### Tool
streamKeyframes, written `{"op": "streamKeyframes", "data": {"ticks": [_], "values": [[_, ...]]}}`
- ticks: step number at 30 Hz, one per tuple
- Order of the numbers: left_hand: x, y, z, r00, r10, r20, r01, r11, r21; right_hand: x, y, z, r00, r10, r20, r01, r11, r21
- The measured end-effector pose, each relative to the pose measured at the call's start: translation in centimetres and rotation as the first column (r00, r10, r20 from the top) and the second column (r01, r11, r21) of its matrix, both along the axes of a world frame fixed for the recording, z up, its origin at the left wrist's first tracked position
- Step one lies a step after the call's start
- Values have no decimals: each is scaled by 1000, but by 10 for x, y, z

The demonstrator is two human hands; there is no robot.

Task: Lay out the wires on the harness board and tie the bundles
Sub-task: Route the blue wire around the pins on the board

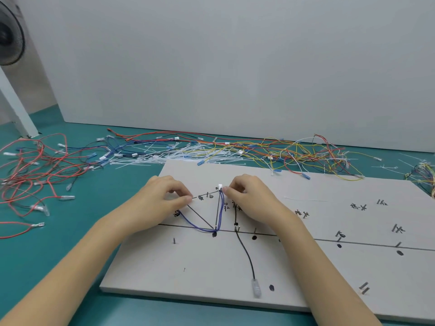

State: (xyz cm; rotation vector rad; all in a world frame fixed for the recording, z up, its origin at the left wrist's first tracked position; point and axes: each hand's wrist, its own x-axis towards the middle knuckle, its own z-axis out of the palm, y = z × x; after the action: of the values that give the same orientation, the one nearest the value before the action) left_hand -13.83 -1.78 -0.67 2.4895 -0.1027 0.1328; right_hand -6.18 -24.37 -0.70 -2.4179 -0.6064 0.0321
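A grey harness board (294,274) with drawn black lines, dots and metal pins lies on the teal table. A blue wire (200,228) runs in a V across it, bending round a pin near a black dot (214,234). My left hand (162,196) pinches the wire's left end. At the top of the V my right hand (249,196) pinches the wire just below its white connector (220,187). A black wire (244,252) with a clear terminal (256,288) lies on the board's near part.
Red wires (30,175) sprawl on the table at the left. White cable ties (169,154) and blue, yellow and red wires (294,154) lie heaped behind the board. A fan (9,34) stands far left, a white wall (235,67) behind.
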Motion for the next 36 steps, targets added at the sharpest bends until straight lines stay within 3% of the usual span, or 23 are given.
{"op": "streamKeyframes", "data": {"ticks": [5,11,16,23,31,36], "values": [[17,-8,-5,992,116,58,-116,993,-11,-1,1,-1,1000,-5,14,5,1000,-4],[72,-4,7,988,149,-31,-151,987,-63,-1,4,-3,999,-13,47,15,999,-36],[116,-6,0,975,216,-51,-215,976,19,-2,4,-4,998,-23,61,25,999,-31],[132,-9,-4,965,259,41,-262,959,104,-3,4,-5,997,-21,72,25,998,-50],[133,-10,-11,946,312,86,-304,948,-93,-4,4,-3,998,-17,68,21,998,-63],[132,-7,-12,923,381,46,-349,884,-311,-5,4,-2,998,-10,67,14,999,-50]]}}
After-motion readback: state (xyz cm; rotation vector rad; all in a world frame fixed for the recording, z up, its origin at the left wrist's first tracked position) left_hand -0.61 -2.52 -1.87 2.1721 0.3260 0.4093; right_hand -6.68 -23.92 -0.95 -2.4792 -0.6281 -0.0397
